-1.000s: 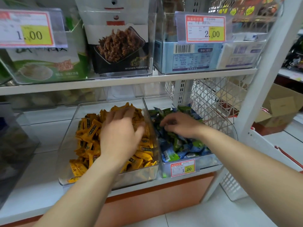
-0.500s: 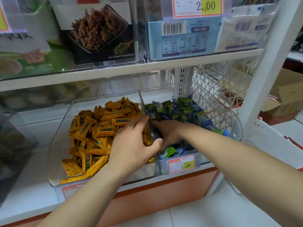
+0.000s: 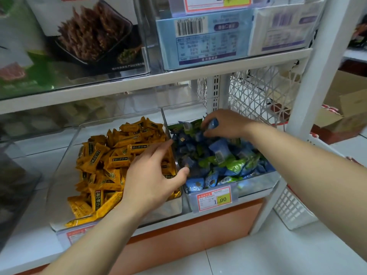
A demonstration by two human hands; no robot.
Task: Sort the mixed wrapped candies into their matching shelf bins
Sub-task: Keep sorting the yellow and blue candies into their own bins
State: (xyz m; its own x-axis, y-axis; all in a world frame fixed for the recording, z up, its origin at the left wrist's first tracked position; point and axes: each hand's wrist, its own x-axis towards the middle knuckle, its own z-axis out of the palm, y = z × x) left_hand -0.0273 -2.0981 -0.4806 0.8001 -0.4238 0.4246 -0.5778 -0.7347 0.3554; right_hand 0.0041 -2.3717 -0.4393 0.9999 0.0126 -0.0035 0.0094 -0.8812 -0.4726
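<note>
My right hand point(image 3: 228, 127) pinched a blue wrapped candy point(image 3: 213, 123) over the clear plastic bin point(image 3: 255, 187); my left hand point(image 3: 153, 175), straight-fingered, held nothing above yellow wrapped candies point(image 3: 103, 161).

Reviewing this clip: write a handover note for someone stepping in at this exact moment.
Left hand: open, over the yellow wrapped candies in the left clear plastic bin, holding nothing.
Right hand: pinches a blue wrapped candy above the back of the right clear plastic bin.
Done: left bin shows only yellow.
Left: blue and green wrapped candies lie mixed in the right bin; likely need separating.
</note>
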